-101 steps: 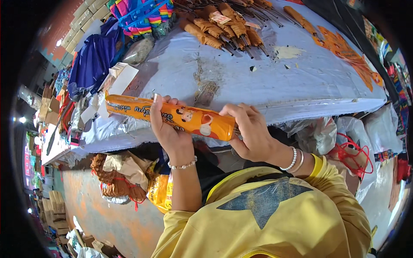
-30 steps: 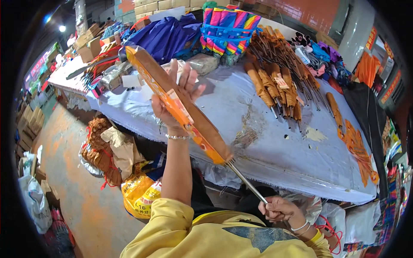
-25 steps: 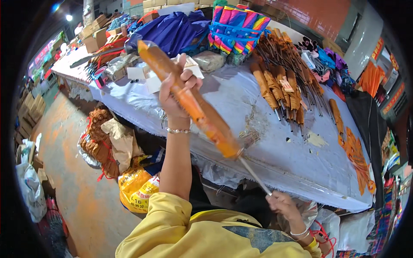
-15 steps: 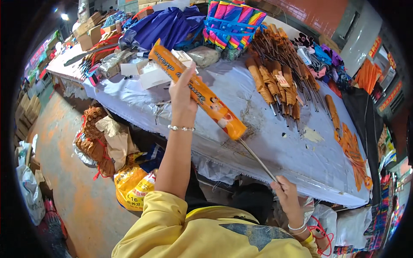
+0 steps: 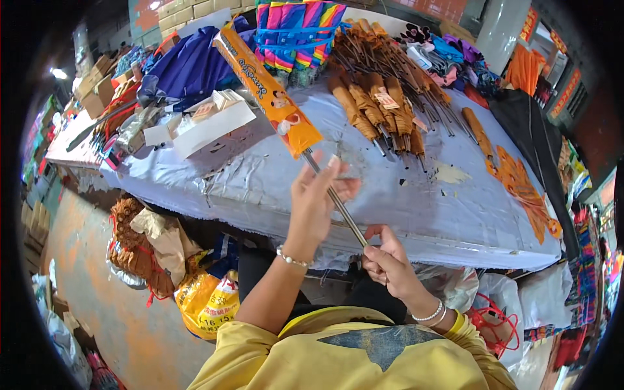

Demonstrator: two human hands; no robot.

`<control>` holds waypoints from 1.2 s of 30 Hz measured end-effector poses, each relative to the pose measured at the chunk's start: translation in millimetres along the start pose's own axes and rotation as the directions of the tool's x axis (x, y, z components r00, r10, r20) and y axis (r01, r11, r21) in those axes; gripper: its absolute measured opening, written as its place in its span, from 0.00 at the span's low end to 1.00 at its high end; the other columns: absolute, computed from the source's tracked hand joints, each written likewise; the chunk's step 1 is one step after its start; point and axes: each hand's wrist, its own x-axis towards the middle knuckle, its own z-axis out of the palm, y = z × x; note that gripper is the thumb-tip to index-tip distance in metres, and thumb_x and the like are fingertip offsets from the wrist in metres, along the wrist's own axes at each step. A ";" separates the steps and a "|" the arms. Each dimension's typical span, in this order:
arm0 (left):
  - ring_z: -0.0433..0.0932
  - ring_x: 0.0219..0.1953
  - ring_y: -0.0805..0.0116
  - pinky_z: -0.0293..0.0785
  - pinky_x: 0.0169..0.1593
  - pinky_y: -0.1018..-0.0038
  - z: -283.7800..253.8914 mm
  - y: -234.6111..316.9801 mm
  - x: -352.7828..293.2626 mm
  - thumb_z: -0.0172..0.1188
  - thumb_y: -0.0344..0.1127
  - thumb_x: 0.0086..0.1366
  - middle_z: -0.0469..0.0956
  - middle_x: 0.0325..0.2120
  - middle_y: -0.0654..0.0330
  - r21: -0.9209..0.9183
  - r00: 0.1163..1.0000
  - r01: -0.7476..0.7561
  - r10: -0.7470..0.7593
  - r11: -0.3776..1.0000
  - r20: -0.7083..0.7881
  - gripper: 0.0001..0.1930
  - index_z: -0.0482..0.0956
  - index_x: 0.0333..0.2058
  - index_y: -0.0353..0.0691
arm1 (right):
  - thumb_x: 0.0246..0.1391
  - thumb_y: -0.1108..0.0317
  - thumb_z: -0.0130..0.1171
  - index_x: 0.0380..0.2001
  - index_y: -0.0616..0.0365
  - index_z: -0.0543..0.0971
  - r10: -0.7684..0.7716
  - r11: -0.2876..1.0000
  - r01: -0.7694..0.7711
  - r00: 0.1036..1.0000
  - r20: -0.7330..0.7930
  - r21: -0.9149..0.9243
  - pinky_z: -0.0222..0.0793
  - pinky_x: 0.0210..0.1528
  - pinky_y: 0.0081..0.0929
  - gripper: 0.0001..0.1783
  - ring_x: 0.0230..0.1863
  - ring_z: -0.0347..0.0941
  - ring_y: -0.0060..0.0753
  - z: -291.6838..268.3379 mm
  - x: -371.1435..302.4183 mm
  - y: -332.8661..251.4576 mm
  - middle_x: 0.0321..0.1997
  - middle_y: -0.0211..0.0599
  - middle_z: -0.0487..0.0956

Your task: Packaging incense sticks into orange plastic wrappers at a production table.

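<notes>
An orange printed umbrella [image 5: 276,107], furled tight, slants across the middle with its bare metal shaft [image 5: 348,218] running down toward me. The lower end of that shaft is pinched in my right hand [image 5: 390,263], between thumb and fingers. My left hand [image 5: 315,201] is beside the upper shaft, just below the orange cloth. Its fingers are spread and slightly blurred, some passing behind the shaft, not closed round it. The umbrella's far tip points up and left, over the table.
On the white-covered table [image 5: 253,179] lie a pile of brown furled umbrellas [image 5: 374,104], a rainbow-striped bundle [image 5: 299,36], purple cloth [image 5: 192,65] and an open white box [image 5: 214,127]. Orange cloth [image 5: 523,195] is at the right edge. A yellow bag [image 5: 205,302] stands on the floor.
My left hand has let go of the orange cloth and moved down beside the shaft. My right hand, still on the shaft, has moved up and left.
</notes>
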 end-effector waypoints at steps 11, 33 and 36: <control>0.79 0.30 0.68 0.77 0.35 0.71 -15.3 22.1 28.4 0.54 0.30 0.61 0.78 0.33 0.56 0.293 0.971 -0.221 0.237 0.930 -0.020 0.11 0.70 0.41 0.31 | 0.56 0.70 0.50 0.45 0.54 0.57 -0.283 0.952 0.271 0.957 -0.070 -0.139 0.42 0.16 0.14 0.17 0.15 0.49 0.11 3.4 -2.7 18.5 0.18 0.22 0.62; 0.74 0.20 0.74 0.73 0.26 0.77 -14.2 0.8 64.0 0.46 0.32 0.65 0.76 0.21 0.59 0.445 0.977 -0.214 0.185 0.870 0.109 0.12 0.75 0.36 0.30 | 0.50 0.75 0.52 0.49 0.49 0.56 -0.019 0.897 -0.024 0.996 0.092 0.441 0.46 0.12 0.12 0.25 0.10 0.51 0.10 15.2 -6.7 7.6 0.19 0.22 0.61; 0.74 0.20 0.75 0.72 0.26 0.79 -14.8 -0.2 54.3 0.48 0.33 0.65 0.76 0.21 0.59 0.662 0.971 -0.206 0.067 0.721 0.229 0.12 0.76 0.35 0.29 | 0.51 0.75 0.51 0.50 0.48 0.57 -0.034 0.899 0.017 0.999 0.031 0.438 0.46 0.11 0.12 0.25 0.10 0.52 0.11 8.9 -8.3 10.0 0.18 0.22 0.61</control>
